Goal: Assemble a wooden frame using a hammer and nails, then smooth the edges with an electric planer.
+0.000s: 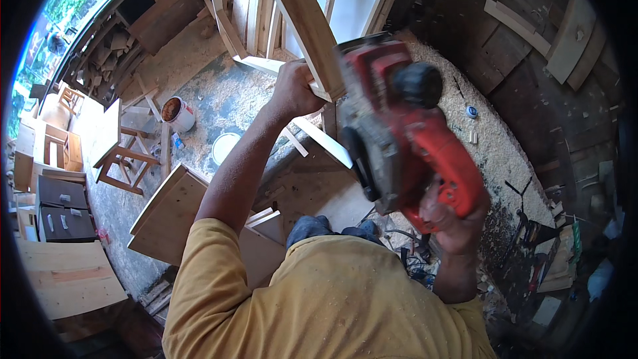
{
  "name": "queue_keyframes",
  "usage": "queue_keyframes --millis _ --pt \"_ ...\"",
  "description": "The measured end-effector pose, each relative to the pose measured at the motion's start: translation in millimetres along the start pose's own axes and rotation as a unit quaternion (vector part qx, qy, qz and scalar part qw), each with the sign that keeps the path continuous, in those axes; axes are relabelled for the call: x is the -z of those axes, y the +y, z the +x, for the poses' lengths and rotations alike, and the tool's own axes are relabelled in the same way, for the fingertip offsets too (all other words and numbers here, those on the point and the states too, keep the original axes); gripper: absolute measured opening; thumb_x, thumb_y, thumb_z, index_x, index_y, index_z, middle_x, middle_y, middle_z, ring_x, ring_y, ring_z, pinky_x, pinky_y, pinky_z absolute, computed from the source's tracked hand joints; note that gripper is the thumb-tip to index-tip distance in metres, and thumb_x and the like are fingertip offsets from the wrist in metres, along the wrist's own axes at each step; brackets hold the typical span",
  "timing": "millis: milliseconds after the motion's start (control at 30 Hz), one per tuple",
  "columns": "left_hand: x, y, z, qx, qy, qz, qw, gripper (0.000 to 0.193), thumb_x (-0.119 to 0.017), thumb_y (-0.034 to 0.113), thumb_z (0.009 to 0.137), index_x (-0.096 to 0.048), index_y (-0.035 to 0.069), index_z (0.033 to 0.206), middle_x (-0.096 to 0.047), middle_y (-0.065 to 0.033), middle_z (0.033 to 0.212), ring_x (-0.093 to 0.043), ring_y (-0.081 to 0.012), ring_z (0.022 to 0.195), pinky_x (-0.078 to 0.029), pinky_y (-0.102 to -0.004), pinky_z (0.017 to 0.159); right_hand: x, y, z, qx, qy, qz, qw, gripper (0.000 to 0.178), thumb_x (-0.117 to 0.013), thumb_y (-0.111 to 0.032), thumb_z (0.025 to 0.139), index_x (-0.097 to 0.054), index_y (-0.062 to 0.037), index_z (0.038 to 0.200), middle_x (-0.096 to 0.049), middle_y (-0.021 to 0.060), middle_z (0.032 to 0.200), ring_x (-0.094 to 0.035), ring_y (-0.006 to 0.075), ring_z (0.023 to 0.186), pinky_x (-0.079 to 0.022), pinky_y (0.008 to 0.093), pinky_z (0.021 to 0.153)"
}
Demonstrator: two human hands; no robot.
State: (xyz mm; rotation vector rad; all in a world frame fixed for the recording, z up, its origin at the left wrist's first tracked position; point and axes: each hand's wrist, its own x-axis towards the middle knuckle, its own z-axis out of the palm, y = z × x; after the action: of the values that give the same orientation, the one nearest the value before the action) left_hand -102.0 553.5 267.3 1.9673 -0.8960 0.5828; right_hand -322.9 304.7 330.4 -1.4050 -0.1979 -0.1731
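My right hand (pixel 448 223) is wrapped round the rear handle of a red electric planer (pixel 425 136), which has a dark front knob and is blurred by motion. The planer is raised and tilted, its front beside the near end of a long wooden board (pixel 302 16). Whether the two touch I cannot tell. My left hand (pixel 297 90) is closed round that near end of the board, its fingers partly hidden behind the wood. From there the board runs up and away to the top of the view.
A shaving-covered bench (pixel 502 143) on the right bears a small blue tape measure (pixel 471 112). Loose boards (pixel 518 23) lie beyond it. To the left stand a wooden stool (pixel 126 159), a white bucket (pixel 178 114) and dark drawers (pixel 63 209). Cables (pixel 419 269) lie near my feet.
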Motion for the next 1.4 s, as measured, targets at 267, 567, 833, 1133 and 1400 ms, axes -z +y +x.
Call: queue_keyframes --millis 267,567,833,1133,1400 --pt "-2 7 -1 -0.016 0.000 0.004 1.000 0.039 -0.075 0.030 0.062 -0.067 0.010 0.095 -0.066 -0.0138 0.081 -0.065 -0.0336 0.077 -0.052 -0.0374 0.069 -10 23 6 0.008 -0.049 -0.022 0.999 0.034 -0.077 -0.011 0.074 -0.059 0.0024 0.099 -0.056 -0.0001 0.069 -0.049 0.0067 0.060 -0.041 0.0222 0.056" --pt "-2 5 -13 -0.005 0.016 -0.015 1.000 0.038 -0.075 0.035 0.057 -0.066 0.011 0.085 -0.065 -0.0113 0.078 -0.064 -0.0304 0.069 -0.051 -0.0370 0.063 -19 16 13 0.010 -0.053 -0.057 0.997 0.034 -0.078 -0.012 0.074 -0.059 0.0014 0.099 -0.055 -0.0006 0.066 -0.049 0.0061 0.059 -0.041 0.0218 0.056" --pt "-4 9 -19 0.006 0.018 -0.019 1.000 0.033 -0.074 0.029 0.059 -0.066 0.009 0.084 -0.065 -0.0128 0.079 -0.064 -0.0321 0.073 -0.050 -0.0380 0.067 -23 16 16 0.024 -0.057 -0.058 0.996 0.033 -0.078 -0.013 0.074 -0.058 0.0004 0.096 -0.056 -0.0001 0.066 -0.049 0.0059 0.060 -0.042 0.0224 0.056" --pt "-27 -24 -39 0.045 0.005 -0.053 0.998 0.028 -0.072 0.024 0.060 -0.065 0.008 0.083 -0.065 -0.0122 0.079 -0.063 -0.0321 0.073 -0.050 -0.0370 0.068 -32 12 22 0.038 -0.053 -0.060 0.996 0.035 -0.078 -0.013 0.075 -0.058 0.0014 0.100 -0.056 -0.0004 0.068 -0.049 0.0054 0.061 -0.042 0.0215 0.056" --pt "-24 6 -50 0.156 -0.065 -0.188 0.968 0.034 -0.074 0.024 0.062 -0.065 0.009 0.092 -0.064 -0.0084 0.087 -0.061 -0.0262 0.084 -0.048 -0.0360 0.079 -43 8 39 0.068 -0.046 -0.041 0.996 0.037 -0.077 -0.013 0.076 -0.058 0.0016 0.104 -0.054 -0.0020 0.067 -0.047 0.0046 0.060 -0.040 0.0209 0.054"
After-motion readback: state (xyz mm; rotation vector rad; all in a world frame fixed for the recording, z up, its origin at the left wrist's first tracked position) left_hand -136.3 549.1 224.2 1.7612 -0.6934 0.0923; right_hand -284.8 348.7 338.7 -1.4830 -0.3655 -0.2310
